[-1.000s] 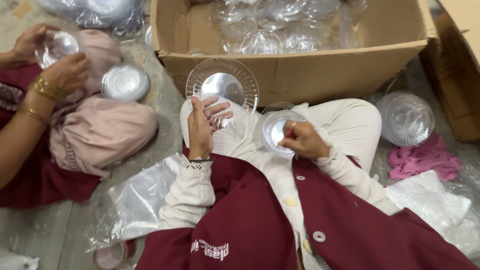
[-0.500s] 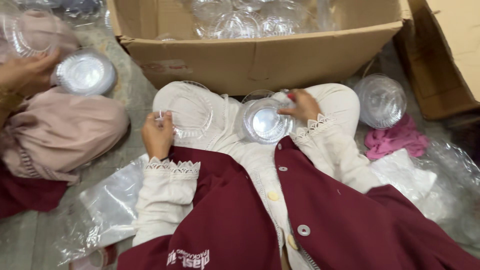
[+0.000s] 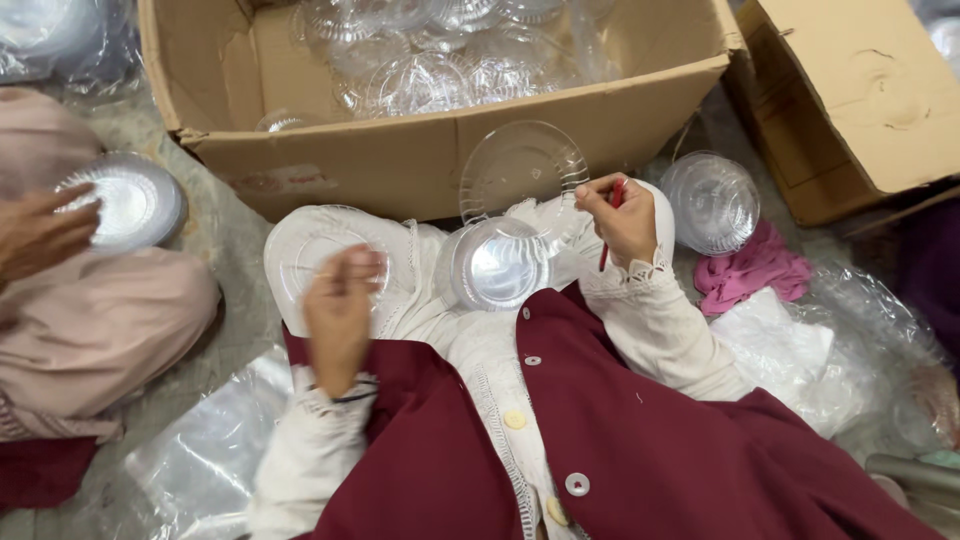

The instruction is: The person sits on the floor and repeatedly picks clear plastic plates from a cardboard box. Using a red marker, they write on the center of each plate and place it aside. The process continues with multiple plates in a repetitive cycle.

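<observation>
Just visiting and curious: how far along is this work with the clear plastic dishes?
Done: many clear plastic dishes lie in the cardboard box. In hand: the left hand rests on a clear plate; the right hand holds a clear lid. Left: a clear bowl on the lap.

Ahead, passage is blocked by the cardboard box (image 3: 420,165) wall, though its open top is left free – clear lids (image 3: 440,60) are piled inside. Rightward, a stack of clear bowls (image 3: 712,200) and pink cloth (image 3: 750,275) are met.
</observation>
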### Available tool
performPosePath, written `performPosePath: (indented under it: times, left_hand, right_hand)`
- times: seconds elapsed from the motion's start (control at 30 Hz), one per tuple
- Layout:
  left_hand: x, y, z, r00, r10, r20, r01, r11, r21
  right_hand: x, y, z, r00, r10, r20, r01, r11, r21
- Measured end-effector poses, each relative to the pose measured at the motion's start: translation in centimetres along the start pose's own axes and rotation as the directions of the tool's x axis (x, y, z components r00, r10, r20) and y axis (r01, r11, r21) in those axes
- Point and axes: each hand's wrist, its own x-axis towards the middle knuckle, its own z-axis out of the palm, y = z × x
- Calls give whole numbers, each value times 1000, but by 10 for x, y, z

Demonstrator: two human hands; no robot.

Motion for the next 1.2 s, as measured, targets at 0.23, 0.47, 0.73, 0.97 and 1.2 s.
performPosePath:
  times: [0.23,0.47,0.73,0.97,1.2]
  left_hand:
    - [7,21,76,944,-69,323,187,919,-348]
    - [5,25,76,954,-140,264,251,855,-455]
    - [6,32,82,997,5,80,28,915,-401]
    - [10,30,78,951,-156,268,287,769,-571]
    - [11,10,79,934,-112,338,251,881,-402]
  right_hand:
    - [-46,-38,28,993,-27,112,-4,962,273]
    - [-49,-37,31,986,-79,150,16,925,380]
    - [-70,-37,51,934,-79,349,20,986,168]
    - [-74,-52,47,934,-102,342,-7,953,304]
    - [-71,-54,49,909,-349,229,321,935,152]
